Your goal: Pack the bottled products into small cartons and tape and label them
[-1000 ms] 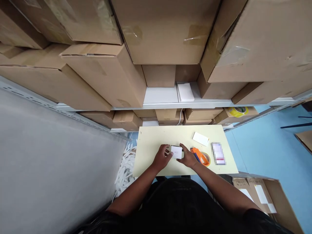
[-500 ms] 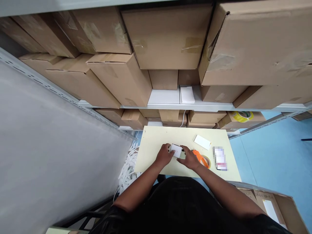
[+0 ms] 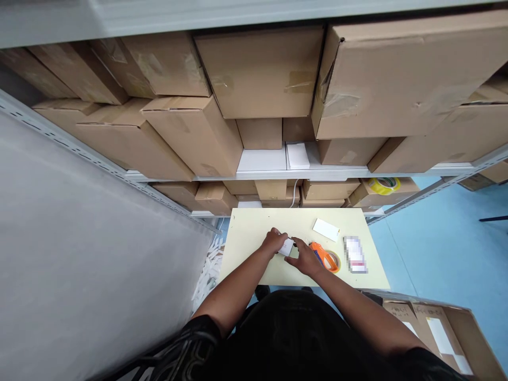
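Note:
A small white box (image 3: 286, 246) sits over the middle of a pale yellow table (image 3: 250, 227). My left hand (image 3: 273, 241) curls over its left and top side. My right hand (image 3: 305, 257) grips its right and lower side, fingers bent round it. Only a small corner of the box shows between the two hands. An orange tape dispenser (image 3: 326, 258) lies just right of my right hand.
A white card (image 3: 326, 229) and a small white packet (image 3: 354, 255) lie further right on the table. Metal shelves of cardboard boxes (image 3: 262, 74) rise behind it. An open carton (image 3: 448, 333) stands at lower right. White paper strips (image 3: 208, 270) litter the floor at left. A yellow tape roll (image 3: 383, 185) rests on a low box.
Both hands have closed in over the white box, covering more of it. My left hand has shifted up and right over its top. The view has tilted slightly.

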Demonstrator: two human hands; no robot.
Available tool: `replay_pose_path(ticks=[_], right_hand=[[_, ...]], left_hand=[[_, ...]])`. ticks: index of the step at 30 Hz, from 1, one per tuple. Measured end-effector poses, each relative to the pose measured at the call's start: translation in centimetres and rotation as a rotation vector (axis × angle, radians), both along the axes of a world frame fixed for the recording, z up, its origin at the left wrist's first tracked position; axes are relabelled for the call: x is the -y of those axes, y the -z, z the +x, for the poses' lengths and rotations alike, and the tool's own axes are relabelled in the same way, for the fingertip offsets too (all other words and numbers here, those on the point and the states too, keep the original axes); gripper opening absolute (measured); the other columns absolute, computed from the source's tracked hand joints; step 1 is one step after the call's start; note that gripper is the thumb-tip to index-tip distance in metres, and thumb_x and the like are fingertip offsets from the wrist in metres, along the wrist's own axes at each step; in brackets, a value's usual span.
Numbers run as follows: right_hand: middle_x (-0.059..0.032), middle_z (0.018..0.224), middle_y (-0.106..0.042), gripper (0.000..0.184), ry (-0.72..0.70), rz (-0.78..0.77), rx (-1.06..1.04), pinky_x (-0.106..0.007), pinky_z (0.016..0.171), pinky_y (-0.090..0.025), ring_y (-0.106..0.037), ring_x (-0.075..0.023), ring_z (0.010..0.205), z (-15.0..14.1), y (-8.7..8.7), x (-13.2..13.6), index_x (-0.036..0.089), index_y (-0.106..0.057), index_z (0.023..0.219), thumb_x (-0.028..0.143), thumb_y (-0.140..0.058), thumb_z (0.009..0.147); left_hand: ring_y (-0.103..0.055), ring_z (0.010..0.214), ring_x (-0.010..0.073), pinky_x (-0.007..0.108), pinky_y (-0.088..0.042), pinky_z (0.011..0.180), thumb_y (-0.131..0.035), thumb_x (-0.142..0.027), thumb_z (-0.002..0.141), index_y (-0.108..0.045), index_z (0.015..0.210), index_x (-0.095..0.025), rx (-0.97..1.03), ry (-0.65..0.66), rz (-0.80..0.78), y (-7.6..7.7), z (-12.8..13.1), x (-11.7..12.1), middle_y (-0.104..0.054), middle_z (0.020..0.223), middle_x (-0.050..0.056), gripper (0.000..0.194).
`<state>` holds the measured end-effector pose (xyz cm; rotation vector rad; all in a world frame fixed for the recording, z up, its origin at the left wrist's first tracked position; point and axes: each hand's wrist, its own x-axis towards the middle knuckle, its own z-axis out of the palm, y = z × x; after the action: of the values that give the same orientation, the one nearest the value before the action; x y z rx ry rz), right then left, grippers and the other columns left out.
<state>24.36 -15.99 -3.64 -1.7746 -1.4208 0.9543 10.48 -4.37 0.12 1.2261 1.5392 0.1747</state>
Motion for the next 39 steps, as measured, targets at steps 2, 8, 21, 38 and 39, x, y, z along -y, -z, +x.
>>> replay_pose_path(ticks=[2,8,21,38,39], right_hand=[[-0.0117,0.135,-0.066,0.072,0.001,-0.004,0.045,-0.05,0.103,-0.052,-0.065,-0.0327,0.122,-0.3,-0.1,0.1,0.026,-0.058,0.136,0.037,-0.086,0.07],[-0.0081,0.115,-0.069,0.044,-0.016,-0.021,0.112,-0.041,0.083,-0.053,-0.069,-0.0273,0.098,-0.3,-0.5,1.0,0.025,-0.06,0.117,0.038,-0.078,0.079],[-0.0048,0.119,-0.065,0.067,0.064,-0.163,0.027,-0.031,0.076,-0.05,-0.065,-0.0175,0.083,1.3,0.3,1.1,0.026,-0.053,0.137,0.031,-0.078,0.075],[-0.0071,0.117,-0.069,0.078,-0.055,-0.192,-0.011,-0.033,0.078,-0.051,-0.065,-0.0196,0.085,0.8,-0.8,2.0,0.024,-0.051,0.147,0.024,-0.079,0.074],[-0.0075,0.12,-0.069,0.079,-0.055,-0.187,-0.011,-0.034,0.079,-0.052,-0.065,-0.0198,0.087,1.0,-0.6,2.0,0.024,-0.05,0.148,0.022,-0.077,0.074]], left_hand=[[-0.068,0.08,0.0258,0.032,-0.047,0.065,-0.076,-0.039,0.07,-0.057,0.09,-0.022,-0.019,0.017,0.023,-0.2,0.5,-0.2,-0.07,0.093,0.008,0.032],[-0.061,0.11,0.0333,0.037,-0.046,0.088,-0.078,-0.031,0.065,-0.06,0.087,-0.023,-0.101,0.232,0.246,-0.9,1.1,-0.1,-0.061,0.116,0.012,0.03],[-0.059,0.102,0.0218,0.036,-0.054,0.09,-0.06,-0.007,0.067,-0.059,0.102,-0.022,0.342,0.59,0.61,-2.0,-1.5,0.2,-0.056,0.116,0.006,0.039],[-0.066,0.112,0.0254,0.042,-0.052,0.105,-0.066,-0.032,0.087,-0.07,0.125,-0.021,0.145,0.465,0.541,1.0,-3.3,2.2,-0.066,0.125,0.009,0.04],[-0.065,0.116,0.0264,0.042,-0.051,0.108,-0.07,-0.032,0.084,-0.068,0.129,-0.02,0.164,0.488,0.53,1.1,-3.4,2.7,-0.065,0.13,0.01,0.047]])
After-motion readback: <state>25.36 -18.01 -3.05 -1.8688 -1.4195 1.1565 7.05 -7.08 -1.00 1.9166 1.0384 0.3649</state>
